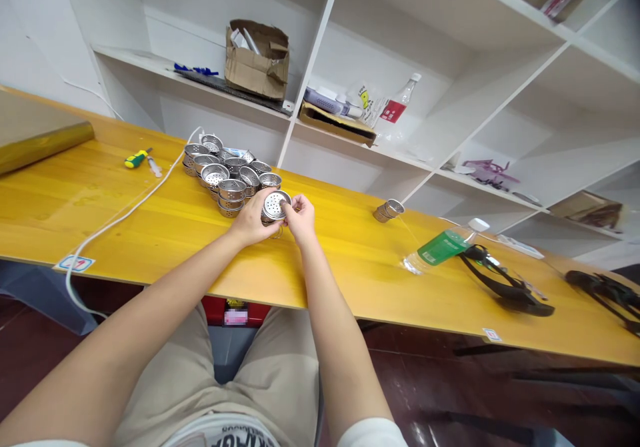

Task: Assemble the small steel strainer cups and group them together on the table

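- We see a long yellow wooden table (pixel 355 250).
- On its left end we see a big, flat brown thing (pixel 45 133).
- Near that lies a green and yellow screwdriver (pixel 135 159).
- A white cord (pixel 120 218) runs across the table and hangs over the front edge.
- Just beside the cord we find a pile of shiny metal cups (pixel 231 190) with little holes.
- Well to the right we spot a small stack of cups (pixel 389 211).
- Further right we see a bottle with a green label (pixel 443 247), near a black strappy thing (pixel 500 283).
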Action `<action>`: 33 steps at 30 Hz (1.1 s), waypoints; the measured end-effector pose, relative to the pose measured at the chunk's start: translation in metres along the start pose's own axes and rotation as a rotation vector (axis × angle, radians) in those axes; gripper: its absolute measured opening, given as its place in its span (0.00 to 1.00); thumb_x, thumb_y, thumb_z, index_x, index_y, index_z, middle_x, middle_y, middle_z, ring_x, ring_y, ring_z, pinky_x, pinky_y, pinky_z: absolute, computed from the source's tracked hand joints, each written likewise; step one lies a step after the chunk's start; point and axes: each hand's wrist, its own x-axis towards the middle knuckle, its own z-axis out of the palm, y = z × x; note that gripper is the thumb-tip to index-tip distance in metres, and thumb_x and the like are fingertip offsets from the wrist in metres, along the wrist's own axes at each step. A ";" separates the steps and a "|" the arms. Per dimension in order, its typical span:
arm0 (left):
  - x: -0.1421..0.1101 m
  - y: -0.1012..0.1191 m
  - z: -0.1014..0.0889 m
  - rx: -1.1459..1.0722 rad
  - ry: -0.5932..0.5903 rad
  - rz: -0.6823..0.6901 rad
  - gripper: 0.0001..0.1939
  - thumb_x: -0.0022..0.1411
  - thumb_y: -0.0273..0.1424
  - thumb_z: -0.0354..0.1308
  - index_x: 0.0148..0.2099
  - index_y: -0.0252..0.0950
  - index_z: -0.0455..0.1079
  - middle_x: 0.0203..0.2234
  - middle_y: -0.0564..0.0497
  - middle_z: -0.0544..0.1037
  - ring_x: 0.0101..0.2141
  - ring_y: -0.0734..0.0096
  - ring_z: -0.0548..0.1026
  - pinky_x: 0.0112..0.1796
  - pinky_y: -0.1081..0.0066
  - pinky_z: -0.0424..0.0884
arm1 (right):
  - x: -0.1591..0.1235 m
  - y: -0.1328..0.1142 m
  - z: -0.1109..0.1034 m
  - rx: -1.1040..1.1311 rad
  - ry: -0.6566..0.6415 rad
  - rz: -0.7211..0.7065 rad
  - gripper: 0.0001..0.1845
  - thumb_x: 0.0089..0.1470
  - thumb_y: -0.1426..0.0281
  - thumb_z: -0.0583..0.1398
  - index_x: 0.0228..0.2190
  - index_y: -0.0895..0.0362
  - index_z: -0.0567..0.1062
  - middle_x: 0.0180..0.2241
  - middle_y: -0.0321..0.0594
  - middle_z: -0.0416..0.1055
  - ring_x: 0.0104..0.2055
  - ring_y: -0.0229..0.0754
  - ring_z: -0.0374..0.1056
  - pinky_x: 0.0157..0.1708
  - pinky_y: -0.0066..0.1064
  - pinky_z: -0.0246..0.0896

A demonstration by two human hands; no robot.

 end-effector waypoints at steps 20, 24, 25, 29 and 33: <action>0.002 -0.007 0.003 0.028 0.035 -0.089 0.26 0.57 0.29 0.63 0.58 0.36 0.66 0.52 0.42 0.77 0.52 0.56 0.77 0.55 0.59 0.74 | -0.008 0.002 0.004 -0.263 -0.054 -0.241 0.19 0.51 0.67 0.63 0.20 0.53 0.58 0.20 0.27 0.52 0.25 0.34 0.49 0.27 0.27 0.47; 0.002 -0.008 0.002 0.031 0.046 -0.067 0.25 0.57 0.25 0.59 0.58 0.36 0.66 0.51 0.43 0.77 0.52 0.58 0.77 0.55 0.60 0.73 | -0.011 -0.002 0.006 -0.296 -0.055 -0.254 0.21 0.52 0.62 0.64 0.20 0.52 0.57 0.20 0.27 0.51 0.25 0.34 0.48 0.27 0.27 0.47; 0.002 -0.008 0.002 0.033 0.045 -0.065 0.24 0.58 0.24 0.58 0.57 0.36 0.66 0.51 0.43 0.77 0.52 0.58 0.77 0.56 0.60 0.73 | -0.012 -0.002 0.007 -0.305 -0.051 -0.255 0.22 0.52 0.61 0.64 0.20 0.52 0.57 0.20 0.27 0.51 0.25 0.34 0.48 0.27 0.27 0.47; 0.001 -0.010 0.001 0.044 0.024 -0.063 0.25 0.59 0.20 0.52 0.59 0.36 0.66 0.52 0.43 0.77 0.53 0.58 0.76 0.57 0.59 0.72 | -0.012 -0.001 0.008 -0.323 -0.031 -0.277 0.22 0.51 0.60 0.63 0.20 0.52 0.56 0.20 0.26 0.50 0.24 0.33 0.48 0.26 0.27 0.47; 0.000 -0.013 0.002 0.049 0.002 -0.040 0.29 0.60 0.20 0.49 0.63 0.35 0.63 0.55 0.41 0.76 0.56 0.58 0.75 0.59 0.58 0.71 | -0.011 0.002 0.007 -0.350 -0.013 -0.296 0.21 0.53 0.60 0.62 0.21 0.52 0.56 0.19 0.25 0.50 0.23 0.33 0.48 0.26 0.27 0.47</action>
